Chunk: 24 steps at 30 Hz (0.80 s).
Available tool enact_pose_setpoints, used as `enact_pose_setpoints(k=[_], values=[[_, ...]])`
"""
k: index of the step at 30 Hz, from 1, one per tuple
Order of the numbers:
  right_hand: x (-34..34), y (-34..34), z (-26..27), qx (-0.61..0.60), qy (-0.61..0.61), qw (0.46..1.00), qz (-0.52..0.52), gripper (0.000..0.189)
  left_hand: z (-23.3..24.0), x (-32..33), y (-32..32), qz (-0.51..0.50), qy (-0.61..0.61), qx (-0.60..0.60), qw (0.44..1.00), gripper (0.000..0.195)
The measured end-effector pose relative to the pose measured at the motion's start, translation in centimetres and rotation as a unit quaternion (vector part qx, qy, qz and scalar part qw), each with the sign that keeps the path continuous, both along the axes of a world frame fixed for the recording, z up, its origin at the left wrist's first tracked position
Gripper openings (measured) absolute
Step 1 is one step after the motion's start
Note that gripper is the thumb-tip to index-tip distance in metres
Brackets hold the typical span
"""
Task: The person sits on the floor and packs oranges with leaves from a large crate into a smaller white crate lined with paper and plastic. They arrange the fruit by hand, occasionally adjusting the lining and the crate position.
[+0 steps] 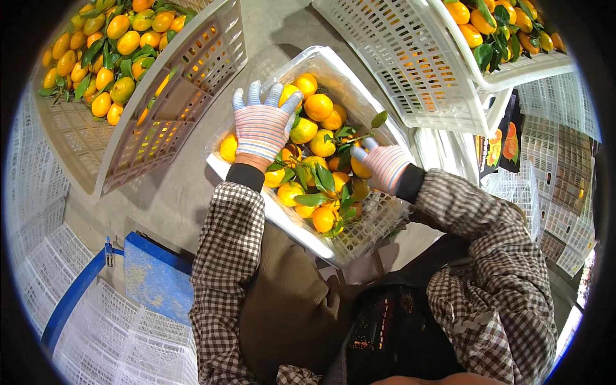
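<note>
A white plastic crate (321,53) lined with clear film lies before me, holding oranges or mandarins (318,107), some with leafy stems. My left hand (262,120), in a striped knit glove, is spread palm down over the fruit at the crate's left side; its thumb and fingertips lie beside a yellow-orange fruit. What is under the palm is hidden. My right hand (382,163), gloved the same way, is at the crate's right side, its fingers at an orange fruit (360,166) near a leafy twig (379,119). Whether it grips that fruit is unclear.
Large crates of leafy citrus stand tilted at the upper left (108,163) and upper right (414,67). Stacked empty crates (125,337) line the left, more (553,168) the right. A blue metal platform (156,279) is at lower left. Printed dark packaging (510,139) lies right.
</note>
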State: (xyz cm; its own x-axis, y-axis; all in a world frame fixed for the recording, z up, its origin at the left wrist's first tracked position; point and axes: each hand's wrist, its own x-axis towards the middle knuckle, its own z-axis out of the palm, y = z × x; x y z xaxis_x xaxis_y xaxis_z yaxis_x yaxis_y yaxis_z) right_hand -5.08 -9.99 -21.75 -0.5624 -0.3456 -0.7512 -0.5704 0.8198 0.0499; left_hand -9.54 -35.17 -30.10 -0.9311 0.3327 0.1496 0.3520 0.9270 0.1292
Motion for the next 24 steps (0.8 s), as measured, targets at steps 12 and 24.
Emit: enact_pose_setpoints(k=[12,24], values=[[-14.4,-5.1,-2.9,-0.194,0.223,0.952,0.081,0.051,-0.2,0.0,0.1,-0.001,0.015,0.003,1.000,0.038],[-16.2,-7.0,-1.2,-0.177,0.211,0.937,0.216,0.022,-0.4,0.1,0.2,0.001,0.033,0.002,0.999,0.034]])
